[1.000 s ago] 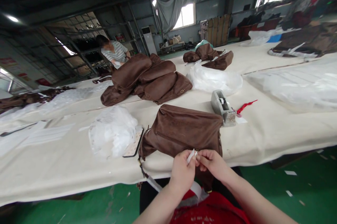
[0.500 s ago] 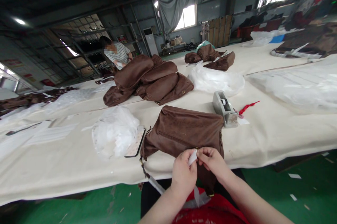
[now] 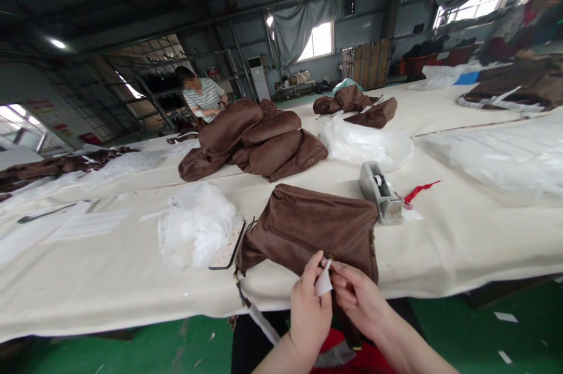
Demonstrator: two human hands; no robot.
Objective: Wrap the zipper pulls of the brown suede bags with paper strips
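Note:
A brown leather bag (image 3: 316,224) lies at the table's front edge, with a zip across its face and its strap hanging over the edge. At its near side, my left hand (image 3: 310,309) pinches a small white paper piece (image 3: 324,282) between thumb and fingers. My right hand (image 3: 358,298) is closed right beside it, fingertips together near the bag's zip pull. What those right fingertips hold is too small to make out. A grey tape dispenser (image 3: 382,195) stands against the bag's far right corner.
Several brown bags (image 3: 255,139) are piled behind. A bunched clear plastic bag (image 3: 196,224) rests on the left, partly over a black-edged flat object (image 3: 233,248). More plastic (image 3: 365,139) and a red ribbon (image 3: 420,191) lie rightward. A person (image 3: 204,95) works across the table (image 3: 109,286).
The view has tilted slightly, so everything sits a little lower. The white paper has turned to hang downward in my left fingers, and my left fingers have straightened somewhat.

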